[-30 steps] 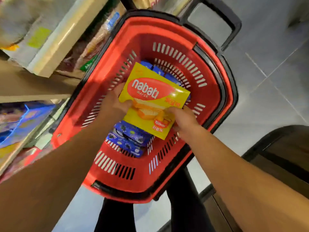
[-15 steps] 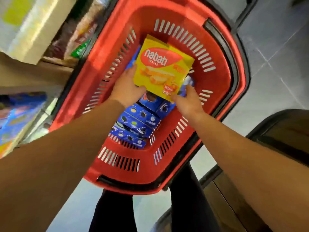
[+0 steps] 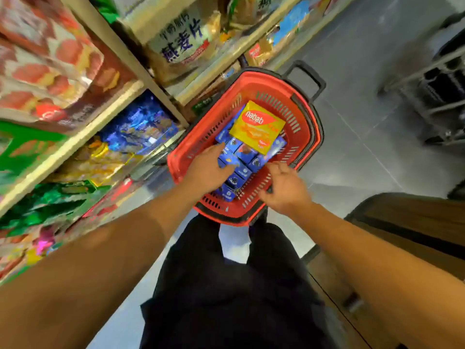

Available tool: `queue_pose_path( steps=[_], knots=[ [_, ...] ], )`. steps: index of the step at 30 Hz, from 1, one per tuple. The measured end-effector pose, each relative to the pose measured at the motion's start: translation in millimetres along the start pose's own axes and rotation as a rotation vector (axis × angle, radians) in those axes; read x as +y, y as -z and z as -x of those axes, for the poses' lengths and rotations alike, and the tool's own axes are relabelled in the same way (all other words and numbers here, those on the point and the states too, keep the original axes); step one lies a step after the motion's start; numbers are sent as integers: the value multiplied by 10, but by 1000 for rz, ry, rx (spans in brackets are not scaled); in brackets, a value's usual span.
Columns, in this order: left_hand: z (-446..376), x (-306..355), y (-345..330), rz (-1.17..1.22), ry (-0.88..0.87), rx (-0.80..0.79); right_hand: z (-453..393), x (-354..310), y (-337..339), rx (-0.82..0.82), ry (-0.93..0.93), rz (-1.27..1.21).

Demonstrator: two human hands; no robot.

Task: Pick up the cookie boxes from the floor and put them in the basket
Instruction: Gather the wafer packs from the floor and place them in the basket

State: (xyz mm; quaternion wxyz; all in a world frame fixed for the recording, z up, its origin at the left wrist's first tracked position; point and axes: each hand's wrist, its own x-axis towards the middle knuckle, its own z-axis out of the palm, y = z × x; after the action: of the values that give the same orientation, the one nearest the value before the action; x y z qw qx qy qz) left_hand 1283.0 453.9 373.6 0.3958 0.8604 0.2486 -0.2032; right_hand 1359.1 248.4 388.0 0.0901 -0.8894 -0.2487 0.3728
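Note:
A red basket (image 3: 308, 127) with black trim stands on the grey floor in front of me. Inside it a yellow Nabati wafer box (image 3: 256, 127) lies flat on top of several blue cookie boxes (image 3: 241, 153). My left hand (image 3: 208, 167) hovers over the near blue boxes with its fingers spread and nothing in it. Over the basket's near right rim, my right hand (image 3: 284, 187) is open too, fingers loosely curled and holding nothing. Neither hand touches the yellow box.
Store shelves (image 3: 105, 117) packed with snack bags run along the left, close to the basket. A dark wooden unit (image 3: 407, 222) stands at the right. Grey tiled floor (image 3: 357, 102) stretches beyond the basket. A metal rack (image 3: 437, 91) is at the far right. My black-trousered legs (image 3: 226, 285) are below.
Both hands have let go of the yellow box, which now rests in the basket, and have drawn back toward me. The view has pulled up and away from the basket.

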Motion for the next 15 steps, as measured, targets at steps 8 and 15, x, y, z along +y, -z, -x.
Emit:
queue_pose_path(
  steps=[8, 15],
  knots=[
    [1181, 166, -119, 43, 77, 278, 280, -58, 138, 59, 415, 320],
    [2441, 246, -591, 217, 375, 531, 711, -369, -45, 63, 729, 665]
  ],
)
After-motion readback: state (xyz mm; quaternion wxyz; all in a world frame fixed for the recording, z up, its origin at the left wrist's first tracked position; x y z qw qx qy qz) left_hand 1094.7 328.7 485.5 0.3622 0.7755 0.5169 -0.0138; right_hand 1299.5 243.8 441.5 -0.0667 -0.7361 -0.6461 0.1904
